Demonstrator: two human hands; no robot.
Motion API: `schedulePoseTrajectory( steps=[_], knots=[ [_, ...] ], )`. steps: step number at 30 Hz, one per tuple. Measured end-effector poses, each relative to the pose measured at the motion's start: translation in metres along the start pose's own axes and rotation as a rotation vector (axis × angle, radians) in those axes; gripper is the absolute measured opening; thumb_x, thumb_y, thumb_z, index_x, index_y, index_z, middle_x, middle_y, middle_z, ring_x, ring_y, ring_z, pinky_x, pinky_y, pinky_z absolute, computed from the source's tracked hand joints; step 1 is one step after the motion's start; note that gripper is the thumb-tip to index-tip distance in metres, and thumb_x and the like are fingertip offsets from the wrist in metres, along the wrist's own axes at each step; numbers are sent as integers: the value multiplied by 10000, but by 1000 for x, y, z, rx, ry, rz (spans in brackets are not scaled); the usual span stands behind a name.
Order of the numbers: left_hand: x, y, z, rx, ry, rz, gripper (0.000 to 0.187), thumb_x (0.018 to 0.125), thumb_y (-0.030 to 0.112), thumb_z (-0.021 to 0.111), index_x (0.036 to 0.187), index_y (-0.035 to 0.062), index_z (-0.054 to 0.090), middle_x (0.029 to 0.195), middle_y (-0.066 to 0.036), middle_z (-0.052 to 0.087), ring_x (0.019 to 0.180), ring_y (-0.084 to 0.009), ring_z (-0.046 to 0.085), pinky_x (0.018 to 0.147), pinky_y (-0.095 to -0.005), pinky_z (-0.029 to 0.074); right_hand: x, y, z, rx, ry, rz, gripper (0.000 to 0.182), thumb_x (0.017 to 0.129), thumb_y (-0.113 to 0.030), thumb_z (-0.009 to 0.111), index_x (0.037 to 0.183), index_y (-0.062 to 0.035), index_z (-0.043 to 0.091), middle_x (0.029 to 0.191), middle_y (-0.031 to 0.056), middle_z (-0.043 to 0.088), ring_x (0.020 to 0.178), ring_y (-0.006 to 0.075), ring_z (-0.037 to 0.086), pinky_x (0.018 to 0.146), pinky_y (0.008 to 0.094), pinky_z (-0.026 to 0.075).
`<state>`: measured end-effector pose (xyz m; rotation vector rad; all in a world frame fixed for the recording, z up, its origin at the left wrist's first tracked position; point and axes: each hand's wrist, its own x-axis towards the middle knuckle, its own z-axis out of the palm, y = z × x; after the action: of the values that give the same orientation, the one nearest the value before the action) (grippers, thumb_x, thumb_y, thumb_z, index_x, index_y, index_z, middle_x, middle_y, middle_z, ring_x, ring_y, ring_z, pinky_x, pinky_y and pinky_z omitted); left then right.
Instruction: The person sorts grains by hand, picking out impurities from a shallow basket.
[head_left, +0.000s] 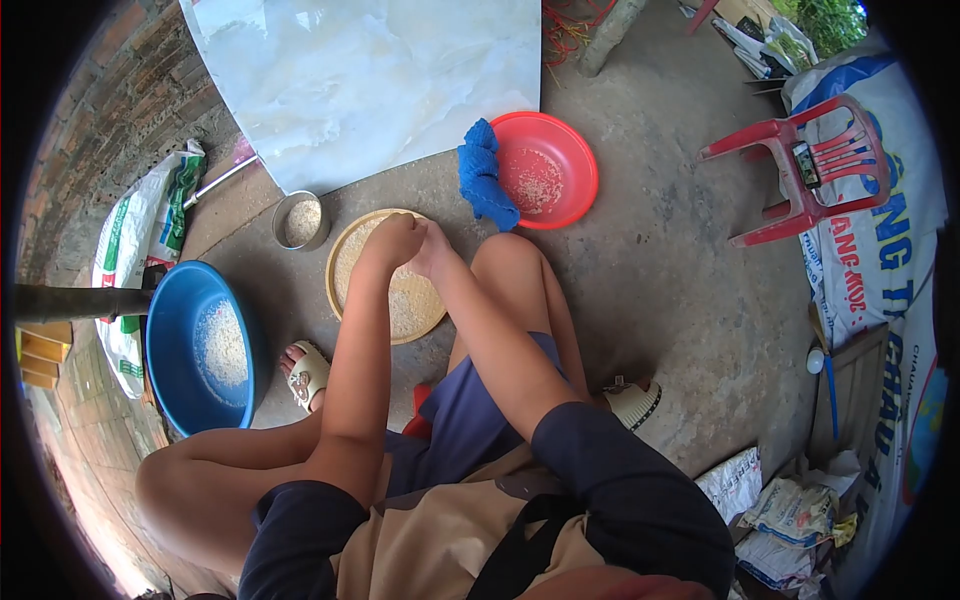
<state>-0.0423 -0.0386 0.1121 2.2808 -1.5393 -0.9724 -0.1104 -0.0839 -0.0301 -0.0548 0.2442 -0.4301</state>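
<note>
Over a round woven tray [337, 262] with pale grains [408, 300] spread in it, my two hands meet. My left hand [394, 241] is curled closed, knuckles up; whatever it may hold is hidden. Against it, my right hand [430, 250] is also closed, with its fingertips mostly out of sight behind the left. A small metal tin [318, 240] of grain stands just left of the tray. To the right, a red basin [578, 165] has some grain in its bottom, and a blue cloth [482, 175] drapes over its near-left rim.
A blue basin [170, 350] with whitish grain stands at left. A marbled board [370, 80] lies ahead. Farther right are a red plastic chair [850, 130] with a phone [806, 165] on it and large printed sacks [880, 230]. Crumpled bags [790, 510] lie at lower right.
</note>
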Motion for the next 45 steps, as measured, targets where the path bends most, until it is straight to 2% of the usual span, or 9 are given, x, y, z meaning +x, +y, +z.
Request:
schedulePoseTrajectory(
  steps=[2,6,12,16,19,26,33,37,45],
  knots=[
    [-8,7,-13,-35,-15,46,392,856,337,487,1061,17,581,1018,-184,600,952,-307,583,834,-374,436,-11,2,32,-70,237,-112,168,881,-205,406,840,-115,542,710,7,562,561,130,526,519,241,457],
    [-9,7,-30,-86,-206,156,560,870,430,468,1323,107,406,1379,-181,347,1230,-335,399,988,-372,346,-24,-2,69,-42,396,-102,163,888,-234,422,871,-122,539,711,-4,554,531,137,508,518,267,454],
    [-38,89,-117,401,-25,183,592,887,464,429,1395,202,274,1452,-178,176,1316,-360,233,1059,-425,257,-43,-24,47,-22,349,-12,336,901,-275,430,586,-161,393,486,-32,354,403,94,328,397,248,265],
    [-48,98,-171,570,110,605,597,893,472,409,1407,221,236,1455,-164,182,1333,-363,184,1071,-459,231,-70,-19,63,-61,448,-34,428,907,-297,425,517,-177,295,431,-59,227,350,80,203,353,233,161],
    [-95,88,-209,995,42,381,616,897,496,370,1422,245,171,1483,-101,119,1360,-326,111,1079,-483,201,-81,-7,75,-178,452,-7,451,909,-305,420,502,-182,270,426,-62,210,345,85,183,345,236,147],
    [-106,89,-212,1069,178,407,605,903,495,350,1425,257,156,1488,-84,101,1366,-316,90,1090,-476,164,-89,-5,105,-242,579,-32,350,900,-228,425,563,-150,368,448,-50,315,369,77,305,365,225,246],
    [-103,114,-193,1014,46,604,629,880,554,351,1419,278,183,1487,-56,126,1369,-289,100,1092,-481,147,-53,-50,176,-301,595,-413,153,869,-181,475,743,-95,483,585,-25,468,483,98,448,462,220,376],
    [-83,117,-193,1080,-11,532,623,880,534,375,1414,254,214,1481,-62,157,1367,-279,122,1090,-469,167,-32,-73,152,-334,255,-238,291,922,-300,423,833,-51,545,608,16,508,490,132,453,502,241,400],
    [-50,116,-175,1081,-92,544,590,871,476,441,1383,218,302,1453,-63,242,1352,-243,195,1083,-444,206,-35,-69,106,-408,363,-182,201,895,-218,465,871,-32,536,754,42,566,661,164,558,625,279,489]
  ],
)
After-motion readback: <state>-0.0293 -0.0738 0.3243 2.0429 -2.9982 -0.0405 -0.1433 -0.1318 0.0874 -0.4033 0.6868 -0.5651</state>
